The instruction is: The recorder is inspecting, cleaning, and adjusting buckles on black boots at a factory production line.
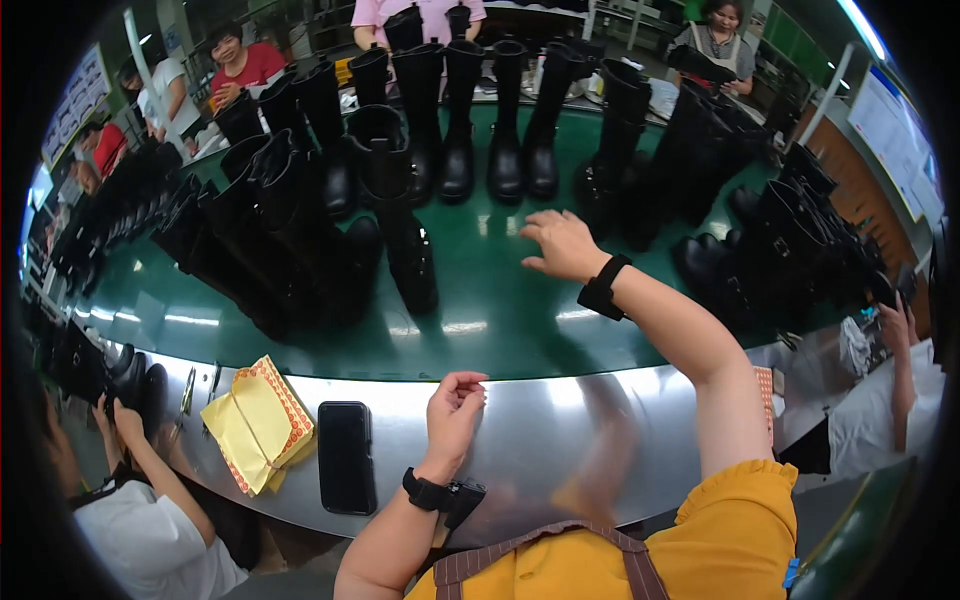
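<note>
My right hand (565, 243) is stretched out over the green surface (480, 290), palm down, fingers apart and nothing in them. Nearest to it on the far side stands a pair of tall black boots (508, 165), with another black boot (605, 140) just to the right. My left hand (455, 415) hovers at the near edge of the green surface, above a metal table (520, 440). Its fingers are curled in, and no object shows between them. Left of the right hand, a single black boot with studs (410, 255) stands apart. Both wrists wear black straps.
Several black boots (280, 230) crowd the left, more boots (790, 240) the right. A black phone (345, 457) and yellow paper (255, 425) lie on the metal table, beside metal tools (188, 392). Co-workers sit left and right; others are across the green surface.
</note>
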`<state>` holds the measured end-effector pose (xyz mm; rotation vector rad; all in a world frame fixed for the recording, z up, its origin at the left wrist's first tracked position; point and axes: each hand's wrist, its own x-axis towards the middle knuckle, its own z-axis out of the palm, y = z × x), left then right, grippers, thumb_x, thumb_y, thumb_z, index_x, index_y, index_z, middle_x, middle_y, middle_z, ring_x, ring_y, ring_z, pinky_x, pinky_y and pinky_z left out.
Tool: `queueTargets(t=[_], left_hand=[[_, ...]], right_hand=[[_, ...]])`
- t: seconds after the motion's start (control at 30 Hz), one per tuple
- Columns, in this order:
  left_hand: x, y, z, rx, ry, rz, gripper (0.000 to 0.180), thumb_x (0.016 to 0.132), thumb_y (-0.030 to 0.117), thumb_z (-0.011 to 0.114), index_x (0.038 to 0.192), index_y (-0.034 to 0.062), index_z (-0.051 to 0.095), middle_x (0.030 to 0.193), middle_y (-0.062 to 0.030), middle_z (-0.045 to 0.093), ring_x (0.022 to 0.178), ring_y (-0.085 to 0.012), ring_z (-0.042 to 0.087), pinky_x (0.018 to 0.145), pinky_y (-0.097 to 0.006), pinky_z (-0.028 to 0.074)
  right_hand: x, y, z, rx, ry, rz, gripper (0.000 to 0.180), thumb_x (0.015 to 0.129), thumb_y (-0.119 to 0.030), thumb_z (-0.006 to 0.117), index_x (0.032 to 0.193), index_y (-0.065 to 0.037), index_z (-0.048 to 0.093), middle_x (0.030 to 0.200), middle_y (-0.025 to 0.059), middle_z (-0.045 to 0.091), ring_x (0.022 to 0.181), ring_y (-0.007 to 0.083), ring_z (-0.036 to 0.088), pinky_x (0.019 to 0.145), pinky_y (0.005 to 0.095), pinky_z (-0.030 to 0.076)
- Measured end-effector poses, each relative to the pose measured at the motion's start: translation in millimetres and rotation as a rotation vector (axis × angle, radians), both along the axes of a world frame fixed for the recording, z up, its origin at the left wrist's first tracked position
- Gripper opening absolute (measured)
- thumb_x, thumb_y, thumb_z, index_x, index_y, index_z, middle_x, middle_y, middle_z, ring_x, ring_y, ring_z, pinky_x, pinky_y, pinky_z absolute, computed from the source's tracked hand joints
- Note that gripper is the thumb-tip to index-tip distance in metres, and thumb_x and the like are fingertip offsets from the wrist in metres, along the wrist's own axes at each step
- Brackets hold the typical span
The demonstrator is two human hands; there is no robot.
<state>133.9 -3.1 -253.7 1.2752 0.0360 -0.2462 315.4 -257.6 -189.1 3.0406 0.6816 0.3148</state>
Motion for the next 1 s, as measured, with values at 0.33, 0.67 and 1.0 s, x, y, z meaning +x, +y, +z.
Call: queueTargets(t=[0.33, 0.67, 1.0], left_hand=[[1, -1, -3, 0.055, -0.032, -0.019, 0.017, 0.086, -0.001, 0.055, 0.102, -0.0003, 0.059, 0.086, -0.0020, 0.059, 0.082, -0.0095, 0.056, 0.077, -0.024, 0.046], [3, 1, -16, 0.210, -0.097, -0.044, 0.015, 0.088, 0.000, 0.057, 0.103, -0.0001, 0.061, 0.086, -0.0025, 0.062, 0.081, -0.0091, 0.057, 0.076, -0.023, 0.047], [-23, -14, 40, 0.507, -0.447, -0.033, 0.064, 0.078, 0.015, 0.076, 0.134, 0.0060, 0.045, 0.125, -0.0137, 0.048, 0.112, -0.0222, 0.051, 0.094, -0.035, 0.045]], right_hand=[[3, -159, 224, 0.176, -0.337, -0.536, 0.081, 0.085, -0.074, 0.036, 0.149, -0.027, 0.024, 0.136, 0.0224, 0.049, 0.124, 0.0374, 0.049, 0.101, 0.0449, 0.039], [64, -101, 227, -0.135, 0.074, -0.616, 0.079, 0.069, -0.064, 0.071, 0.112, 0.002, 0.064, 0.109, 0.0188, 0.067, 0.107, 0.0332, 0.063, 0.089, 0.0392, 0.050], [-127, -61, 256, 0.048, -0.487, -0.369, 0.057, 0.070, -0.049, 0.074, 0.103, -0.002, 0.071, 0.082, 0.0198, 0.069, 0.081, 0.0307, 0.070, 0.075, 0.0369, 0.054]])
